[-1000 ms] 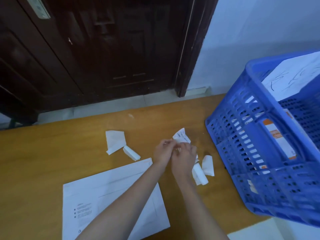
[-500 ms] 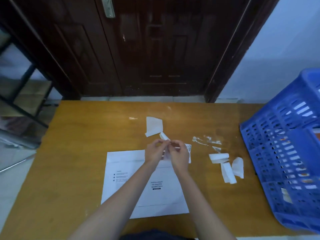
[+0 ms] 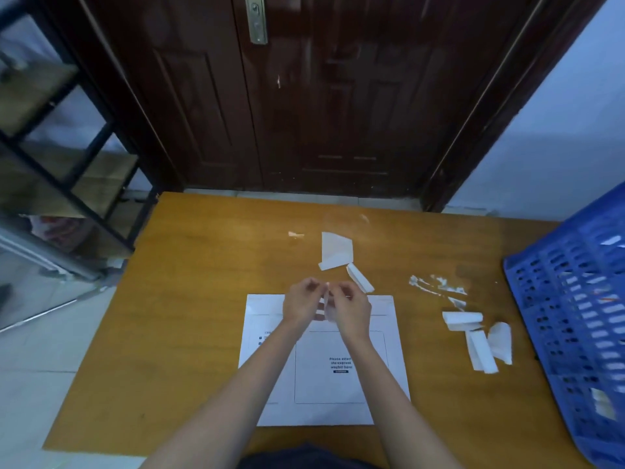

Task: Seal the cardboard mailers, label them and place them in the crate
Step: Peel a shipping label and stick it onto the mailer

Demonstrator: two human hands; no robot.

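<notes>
One white cardboard mailer [image 3: 341, 380] lies flat on the tabletop [image 3: 189, 299] straight in front of the person, its printed waybill box facing up. It looks light, thin and stiff, likely to slide on the smooth wood, so it is best lifted by an edge or corner with the thumb on top. Both hands meet just above its far edge: the left hand [image 3: 301, 304] and the right hand [image 3: 350, 311] each pinch a small white label [image 3: 324, 304] between curled fingertips. That label seems flimsy and sticky, apt to fold onto itself, so its corners are the safest hold. One blue crate [image 3: 575, 319] stands at the right, holding some pale items whose number cannot be told. About five larger white backing scraps [image 3: 478, 343] lie in two clusters on the tabletop, plus some torn bits.
</notes>
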